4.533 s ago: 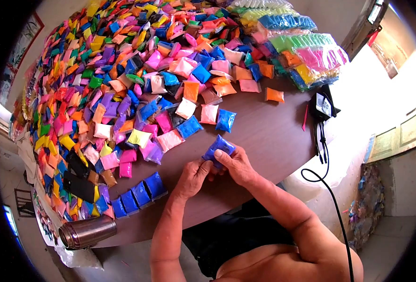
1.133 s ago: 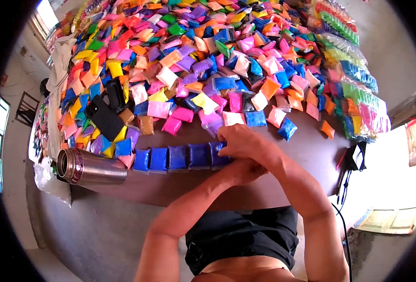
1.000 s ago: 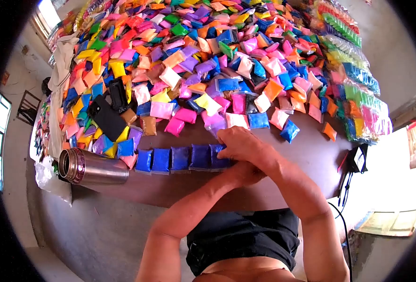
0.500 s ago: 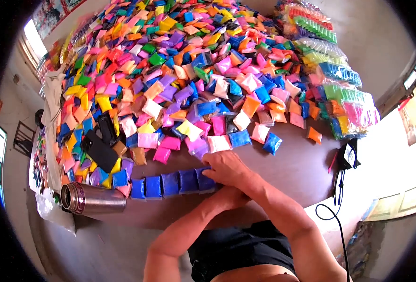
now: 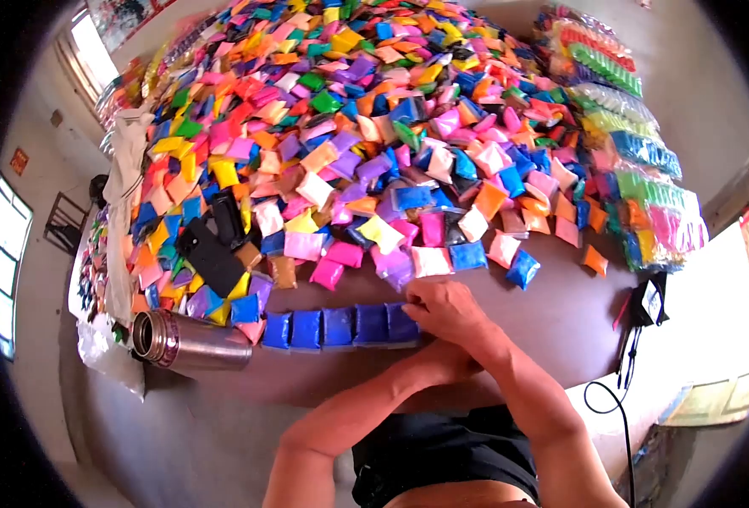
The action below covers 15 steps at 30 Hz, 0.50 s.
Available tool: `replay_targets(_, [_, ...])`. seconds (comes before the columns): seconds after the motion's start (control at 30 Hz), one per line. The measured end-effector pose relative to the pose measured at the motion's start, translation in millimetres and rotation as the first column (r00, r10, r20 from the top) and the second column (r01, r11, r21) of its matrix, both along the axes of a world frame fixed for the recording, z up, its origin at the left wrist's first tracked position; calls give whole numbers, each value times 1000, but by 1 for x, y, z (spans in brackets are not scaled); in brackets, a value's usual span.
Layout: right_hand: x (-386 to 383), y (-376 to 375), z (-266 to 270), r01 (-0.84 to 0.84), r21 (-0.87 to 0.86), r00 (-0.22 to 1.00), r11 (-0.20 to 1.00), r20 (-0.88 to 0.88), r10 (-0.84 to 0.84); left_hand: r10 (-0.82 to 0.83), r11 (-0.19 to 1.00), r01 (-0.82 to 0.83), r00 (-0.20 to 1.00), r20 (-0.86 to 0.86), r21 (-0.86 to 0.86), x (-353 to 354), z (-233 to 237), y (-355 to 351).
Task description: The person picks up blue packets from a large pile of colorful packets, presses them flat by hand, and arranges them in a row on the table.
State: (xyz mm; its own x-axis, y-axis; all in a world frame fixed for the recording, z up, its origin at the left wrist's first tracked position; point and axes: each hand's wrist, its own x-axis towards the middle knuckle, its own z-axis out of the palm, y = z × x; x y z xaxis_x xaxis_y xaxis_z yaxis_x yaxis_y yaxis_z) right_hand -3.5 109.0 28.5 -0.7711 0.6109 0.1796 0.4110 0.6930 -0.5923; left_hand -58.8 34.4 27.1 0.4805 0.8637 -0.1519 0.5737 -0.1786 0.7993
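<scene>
The right forearm [image 5: 522, 368] slants in from the lower right and crosses over the left one [image 5: 366, 394]. The right hand [image 5: 444, 311] is curled, back upward, at the right end of a row of five blue packets [image 5: 338, 327], fingers at the last one's edge; whether they pinch it cannot be told. The left hand [image 5: 452, 362] is partly hidden beneath the right, its grip likewise unreadable.

Pale walls [image 5: 713, 68] surround a brown table [image 5: 552, 313] bearing a great heap of multicoloured packets [image 5: 374, 152]. Clear-bagged bundles [image 5: 658, 203] are stacked along the heap's right side. A steel flask [image 5: 209, 343] lies sideways, mouth open, left of the row; a black smartphone [image 5: 212, 258] rests on the heap's near edge.
</scene>
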Motion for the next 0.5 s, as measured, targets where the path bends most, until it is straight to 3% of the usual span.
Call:
replay_targets(0.07, [-2, -3, 6, 5, -16, 1000, 1000, -18, -5, -5, 999, 5, 1000, -4, -37, -1, -10, -1])
replay_targets(0.13, [-1, -4, 8, 28, -32, 999, 999, -34, -29, -32, 999, 27, 984, 176, 28, 2, -42, -4])
replay_targets(0.27, [-2, -8, 4, 91, -12, 986, 996, -137, -92, 16, 991, -32, 992, 125, 128, 7, -35, -4])
replay_targets(0.37, [4, -10, 5, 216, 9, 954, 976, -215, -209, -79, 995, 60, 966, 247, 86, 20, -59, -1])
replay_targets(0.43, [8, -8, 8, 299, 6, 930, 954, -225, -290, -73, 953, 95, 994, -87, 288, 13, -44, 0])
replay_targets(0.47, [8, -6, 11, 320, 67, 925, 945, -239, -297, -53, 958, 44, 998, 25, 282, 15, -54, 1])
replay_targets(0.5, [9, -3, 13, 338, 123, 919, 933, -255, -299, -73, 956, 62, 997, 26, 287, 14, -47, 3])
